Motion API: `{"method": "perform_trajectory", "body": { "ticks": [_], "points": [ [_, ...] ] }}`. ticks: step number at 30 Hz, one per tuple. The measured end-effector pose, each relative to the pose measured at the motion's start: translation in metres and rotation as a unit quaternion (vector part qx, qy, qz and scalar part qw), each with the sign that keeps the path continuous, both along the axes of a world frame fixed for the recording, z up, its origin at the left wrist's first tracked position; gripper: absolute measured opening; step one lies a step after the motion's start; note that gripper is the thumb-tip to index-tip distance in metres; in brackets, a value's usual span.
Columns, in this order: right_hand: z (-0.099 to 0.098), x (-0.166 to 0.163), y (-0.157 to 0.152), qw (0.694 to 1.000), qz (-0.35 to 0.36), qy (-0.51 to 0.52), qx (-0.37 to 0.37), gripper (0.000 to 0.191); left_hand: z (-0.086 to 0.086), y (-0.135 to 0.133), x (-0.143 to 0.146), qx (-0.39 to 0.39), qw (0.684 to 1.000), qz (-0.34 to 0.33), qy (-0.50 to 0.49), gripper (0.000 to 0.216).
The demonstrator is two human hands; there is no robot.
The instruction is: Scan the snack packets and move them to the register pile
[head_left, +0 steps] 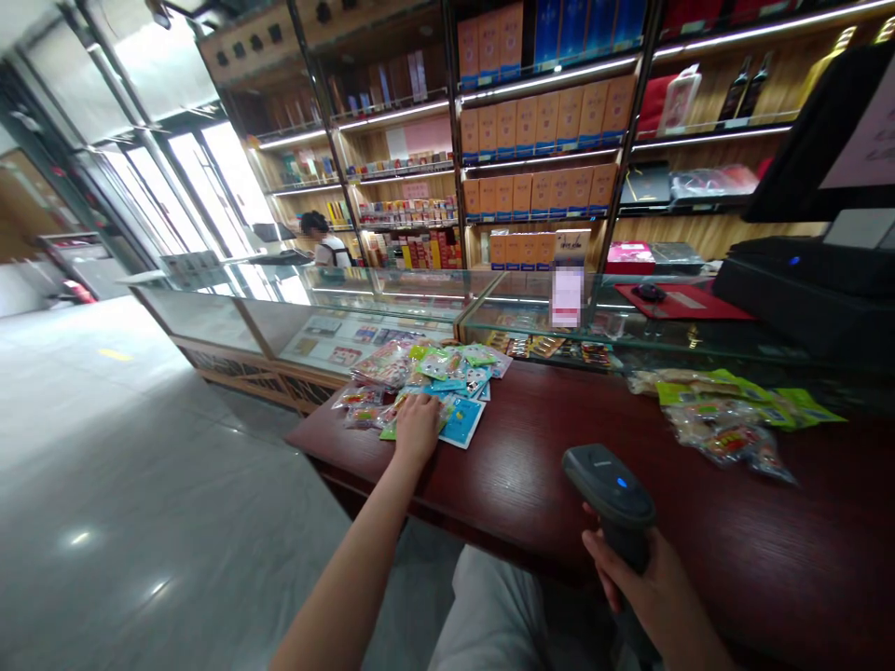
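Dark counter [545, 447]: one scanner [608, 485], two packet piles [419, 382].

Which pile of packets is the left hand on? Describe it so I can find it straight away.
Start at the dark red wooden counter in front of the glass display case. Two heaps of snack packets lie on it; the left hand rests on the left pile, near the counter's corner. That pile shows blue packets, while the right pile is mainly green and clear.
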State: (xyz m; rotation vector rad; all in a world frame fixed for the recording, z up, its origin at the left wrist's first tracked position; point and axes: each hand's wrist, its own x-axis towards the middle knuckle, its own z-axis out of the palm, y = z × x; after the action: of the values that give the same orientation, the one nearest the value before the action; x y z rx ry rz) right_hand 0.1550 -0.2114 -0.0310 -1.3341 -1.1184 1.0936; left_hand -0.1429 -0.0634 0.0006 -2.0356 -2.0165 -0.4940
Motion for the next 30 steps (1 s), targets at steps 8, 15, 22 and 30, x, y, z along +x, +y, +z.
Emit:
{"method": "perform_trajectory", "body": {
  "ticks": [8, 15, 22, 30],
  "points": [
    [0.003, 0.009, 0.001, 1.0, -0.024, 0.006, 0.012, 0.05, 0.016, 0.011, 0.053, 0.063, 0.99, -0.078, -0.1, 0.027],
    [0.005, 0.025, 0.002, 0.998, -0.057, 0.01, 0.02, 0.045, 0.005, 0.041, 0.14, -0.019, 0.788, -0.194, -0.584, 0.023],
    [0.003, 0.049, 0.002, 0.996, -0.083, 0.025, 0.008, 0.049, -0.019, 0.05, 0.218, -0.181, 0.538, -0.217, -0.794, 0.047],
    [-0.006, 0.059, 0.001, 0.995, -0.091, 0.044, -0.011, 0.047, -0.042, 0.042, 0.247, -0.211, 0.558, -0.23, -0.769, 0.051]
  ]
}}
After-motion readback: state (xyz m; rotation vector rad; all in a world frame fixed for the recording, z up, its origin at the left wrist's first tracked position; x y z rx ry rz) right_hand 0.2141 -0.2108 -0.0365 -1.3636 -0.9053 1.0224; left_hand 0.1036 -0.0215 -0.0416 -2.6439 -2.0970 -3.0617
